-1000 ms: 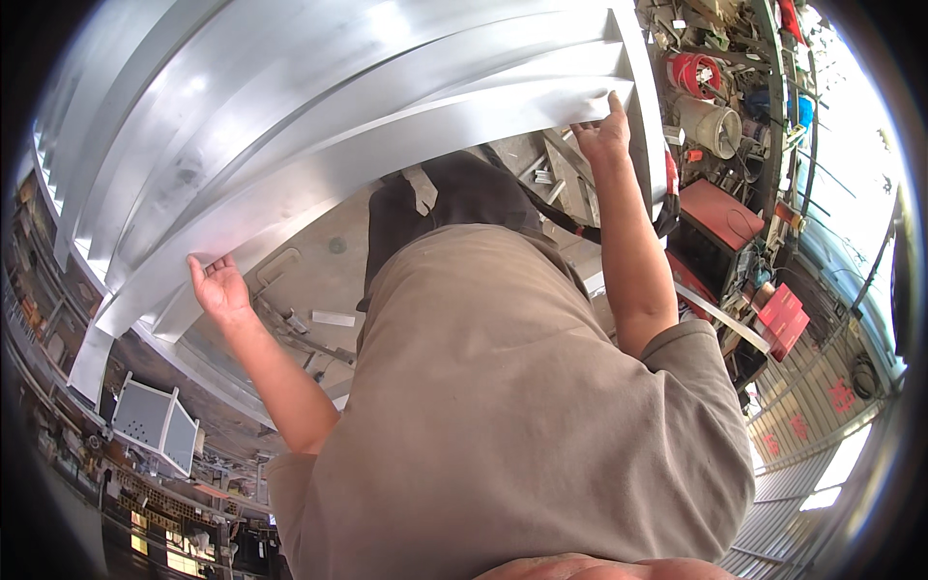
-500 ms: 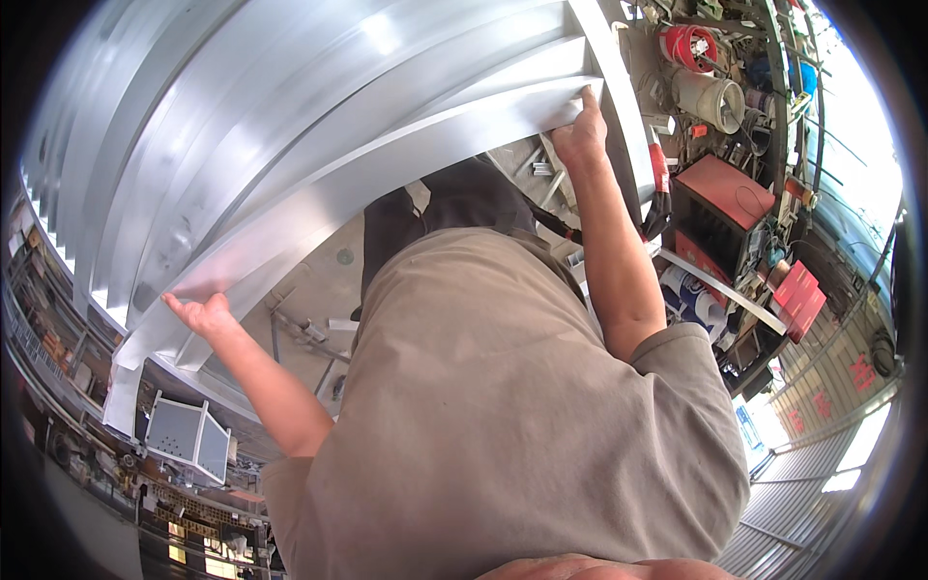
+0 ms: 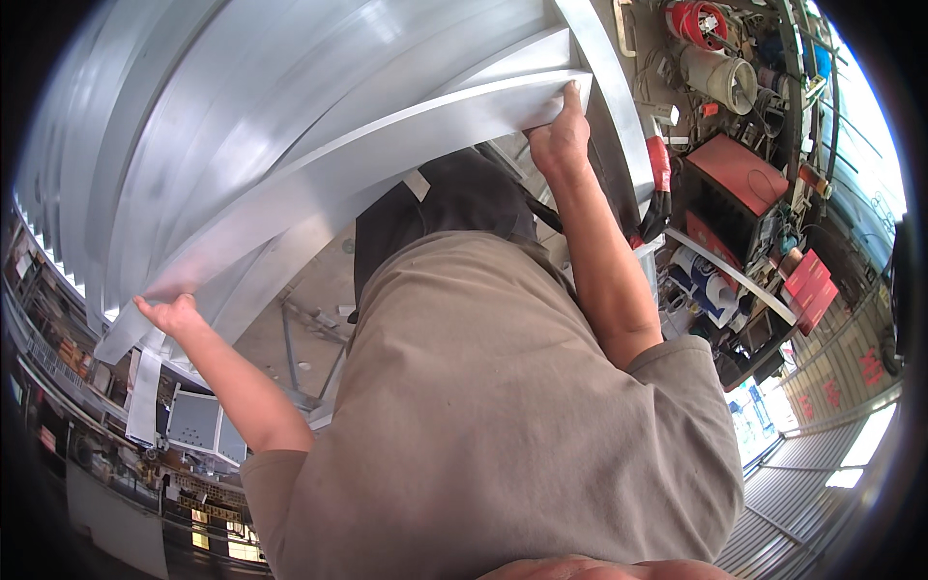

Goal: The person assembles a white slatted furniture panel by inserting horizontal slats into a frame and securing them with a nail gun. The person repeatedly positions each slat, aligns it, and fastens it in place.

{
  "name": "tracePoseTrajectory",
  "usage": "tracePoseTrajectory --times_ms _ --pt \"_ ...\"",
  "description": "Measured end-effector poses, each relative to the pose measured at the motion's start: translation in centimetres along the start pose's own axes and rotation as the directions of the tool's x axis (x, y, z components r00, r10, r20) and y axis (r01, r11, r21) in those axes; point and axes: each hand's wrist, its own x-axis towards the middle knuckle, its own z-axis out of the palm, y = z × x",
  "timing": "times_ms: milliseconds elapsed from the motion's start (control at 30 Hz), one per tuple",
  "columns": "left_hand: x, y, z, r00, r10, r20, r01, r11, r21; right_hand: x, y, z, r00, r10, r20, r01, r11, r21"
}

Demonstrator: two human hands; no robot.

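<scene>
A long silver metal slat (image 3: 387, 145) spans the space in front of my body, held at both ends. My left hand (image 3: 169, 313) grips its left part from below, with the thumb pointing up along the face. Near the slat's right end, my right hand (image 3: 563, 135) is closed on the lower edge, thumb raised against the face. Behind it stand several similar wide silver slats (image 3: 242, 106), side by side in a frame. A pale metal frame bar (image 3: 630, 130) runs just beyond the slat's right end. The fingertips behind the slat are hidden.
On the right are a red metal cabinet (image 3: 737, 179), a white bucket (image 3: 720, 79), a red bucket (image 3: 694, 24) and a red box (image 3: 810, 292). A red and black padded bar (image 3: 658, 184) lies near my right forearm. A grey panelled box (image 3: 198, 420) stands at lower left.
Both hands have moved left with the slat, and its left end has risen a little, away from the upright strip below it. My grip looks the same.
</scene>
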Motion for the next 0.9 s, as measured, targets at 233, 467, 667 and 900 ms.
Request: tracePoseTrajectory --times_ms 233,467,667,900 --pt "1.0 1.5 4.8 0.998 0.048 0.047 -0.050 0.998 0.041 -0.8 0.2 1.1 1.000 -0.005 -0.014 0.006 1.000 0.023" --pt "0.9 2.7 8.8 0.998 0.041 0.046 -0.044 0.997 0.065 -1.0 0.1 1.8 0.998 0.003 -0.055 -0.001 0.999 0.045" --pt "0.6 3.2 8.6 0.998 0.019 0.060 -0.020 1.000 0.017 -1.3 0.0 1.9 0.993 0.024 -0.115 -0.024 1.000 0.001" --pt "1.9 4.4 10.7 0.994 0.024 0.106 -0.027 0.999 0.031 -0.8 0.1 1.3 0.994 0.048 -0.099 -0.054 0.997 -0.060"
